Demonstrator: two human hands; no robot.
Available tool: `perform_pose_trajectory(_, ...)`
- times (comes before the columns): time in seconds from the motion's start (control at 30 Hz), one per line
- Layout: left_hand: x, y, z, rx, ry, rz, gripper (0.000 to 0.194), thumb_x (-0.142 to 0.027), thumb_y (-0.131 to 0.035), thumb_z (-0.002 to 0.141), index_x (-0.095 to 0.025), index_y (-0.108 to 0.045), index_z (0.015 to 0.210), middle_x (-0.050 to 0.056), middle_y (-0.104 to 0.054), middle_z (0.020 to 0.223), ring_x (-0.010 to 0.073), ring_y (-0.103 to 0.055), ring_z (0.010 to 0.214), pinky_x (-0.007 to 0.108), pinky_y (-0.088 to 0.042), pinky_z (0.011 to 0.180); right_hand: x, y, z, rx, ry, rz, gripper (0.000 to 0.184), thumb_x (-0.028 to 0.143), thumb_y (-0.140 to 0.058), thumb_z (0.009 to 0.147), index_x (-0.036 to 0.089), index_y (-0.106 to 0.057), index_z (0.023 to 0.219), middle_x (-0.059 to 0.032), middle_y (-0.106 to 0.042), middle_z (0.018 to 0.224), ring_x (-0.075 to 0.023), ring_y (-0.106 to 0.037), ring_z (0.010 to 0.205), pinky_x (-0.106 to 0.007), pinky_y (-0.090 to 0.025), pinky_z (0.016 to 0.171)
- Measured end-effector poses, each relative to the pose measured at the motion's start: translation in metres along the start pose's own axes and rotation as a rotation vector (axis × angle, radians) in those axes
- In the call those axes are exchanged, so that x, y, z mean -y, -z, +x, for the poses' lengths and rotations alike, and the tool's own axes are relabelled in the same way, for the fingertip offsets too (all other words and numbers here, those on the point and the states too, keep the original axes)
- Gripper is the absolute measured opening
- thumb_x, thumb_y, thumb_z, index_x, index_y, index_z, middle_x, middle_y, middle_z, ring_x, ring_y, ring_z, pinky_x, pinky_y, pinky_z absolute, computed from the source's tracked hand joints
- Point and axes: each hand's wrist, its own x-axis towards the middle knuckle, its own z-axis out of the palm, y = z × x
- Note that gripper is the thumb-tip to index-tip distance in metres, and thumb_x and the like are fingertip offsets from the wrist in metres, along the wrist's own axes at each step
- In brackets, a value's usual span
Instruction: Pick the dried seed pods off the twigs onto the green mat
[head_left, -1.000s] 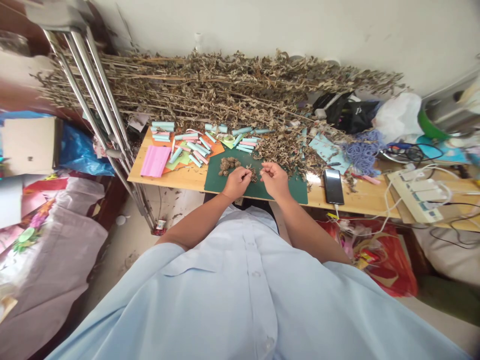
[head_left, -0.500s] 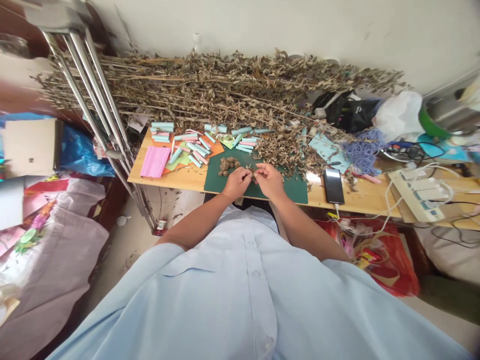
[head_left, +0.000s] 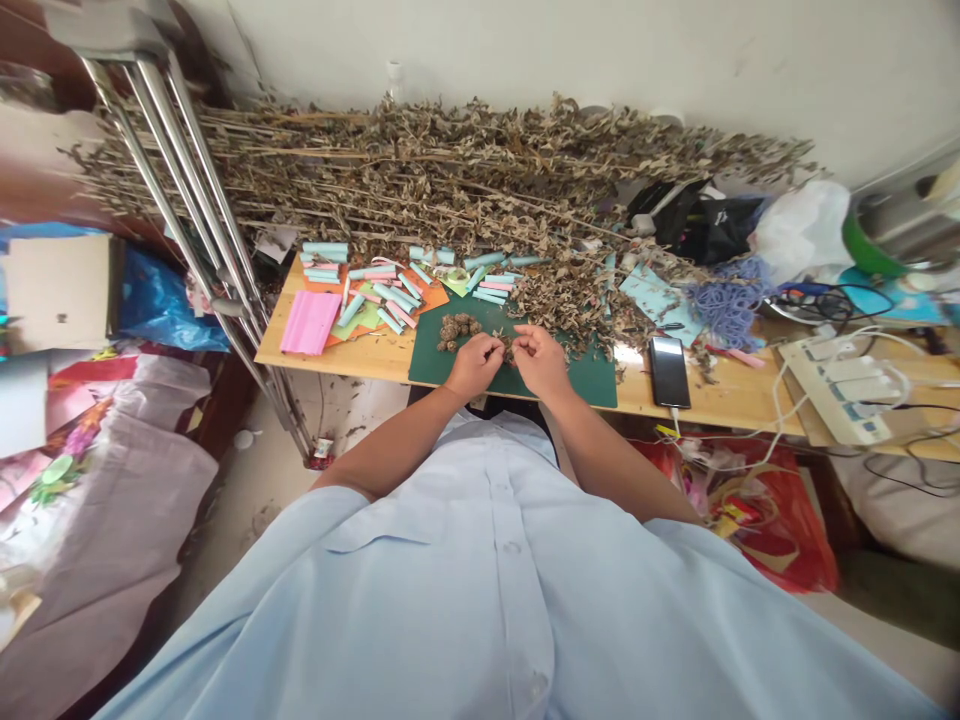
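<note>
Left hand (head_left: pixel 474 366): fingertips bunched; couldn't tell whether its grip had closed on anything.
Right hand (head_left: pixel 541 362): fingers curled just beside; grip equally unclear.
Brown clumps (head_left: pixel 460 326): lay on the green mat's (head_left: pixel 427 365) far-left part; a knuckle bump could have scattered them.
Leaf pile (head_left: pixel 562 305): far right; brushing might have shed crumbs.

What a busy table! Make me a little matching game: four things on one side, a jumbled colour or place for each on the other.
Things:
1. Mat
2. Phone
3. String
4. Dried clumps

Descriptions:
A. Lavender, tangled
B. On the mat, just beyond the left hand
C. Green
D. Glossy black

Pairs: 1-C, 2-D, 3-A, 4-B
</note>
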Motion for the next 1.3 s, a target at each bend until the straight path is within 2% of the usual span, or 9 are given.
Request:
perform_pose_trajectory(0.27, 0.004, -0.001, 0.0, -0.091, 0.038, 0.017, 0.017, -0.021, -0.055, 0.095, -0.018, -0.067, 0.083, 0.004, -0.063, 0.081, 0.0159, -0.058, 0.081, 0.03, -0.048, 0.08, 0.002, 0.006, 0.0, -0.03, -0.046, 0.024, 0.041, 0.035, -0.063, 0.077, 0.02, -0.059, 0.115, -0.0018, -0.071, 0.084, -0.0147, -0.062, 0.061, -0.032, -0.055, 0.062)
perform_pose_trajectory(0.43, 0.003, -0.001, 0.0, -0.077, 0.028, 0.009, 0.019, -0.028, -0.055, 0.097, -0.018, -0.07, 0.09, 0.005, -0.066, 0.086, 0.0164, -0.061, 0.085, 0.03, -0.049, 0.083, -0.004, 0.001, -0.001, -0.004, -0.034, 0.039, 0.041, 0.036, -0.063, 0.078, 0.02, -0.059, 0.115, -0.001, -0.07, 0.083, -0.0143, -0.062, 0.062, -0.031, -0.055, 0.061)
perform_pose_trajectory(0.67, 0.001, 0.0, 0.0, -0.009, -0.024, -0.004, 0.016, -0.021, -0.057, 0.095, -0.018, -0.07, 0.087, 0.004, -0.061, 0.081, 0.0155, -0.059, 0.081, 0.028, -0.048, 0.077, -0.003, -0.002, -0.002, 0.019, -0.022, 0.033, 0.039, 0.033, -0.061, 0.08, 0.021, -0.059, 0.116, -0.0004, -0.07, 0.083, -0.0147, -0.063, 0.063, -0.031, -0.056, 0.064)
perform_pose_trajectory(1.03, 0.007, -0.005, -0.001, -0.01, -0.004, 0.042, 0.012, -0.012, -0.058, 0.088, -0.017, -0.065, 0.081, 0.002, -0.058, 0.078, 0.0151, -0.055, 0.077, 0.028, -0.044, 0.073, -0.009, -0.002, -0.001, 0.021, 0.039, -0.058, 0.037, 0.03, -0.059, 0.081, 0.021, -0.06, 0.117, -0.0012, -0.071, 0.084, -0.0164, -0.065, 0.067, -0.033, -0.055, 0.07)
perform_pose_trajectory(1.3, 0.006, -0.003, 0.0, -0.095, 0.065, 0.031, 0.013, -0.013, -0.058, 0.089, -0.017, -0.066, 0.08, 0.002, -0.06, 0.077, 0.0146, -0.056, 0.077, 0.027, -0.045, 0.074, -0.013, -0.001, -0.001, 0.035, 0.035, -0.036, 0.035, 0.03, -0.06, 0.081, 0.021, -0.061, 0.115, -0.0008, -0.07, 0.081, -0.0166, -0.065, 0.068, -0.032, -0.056, 0.068)
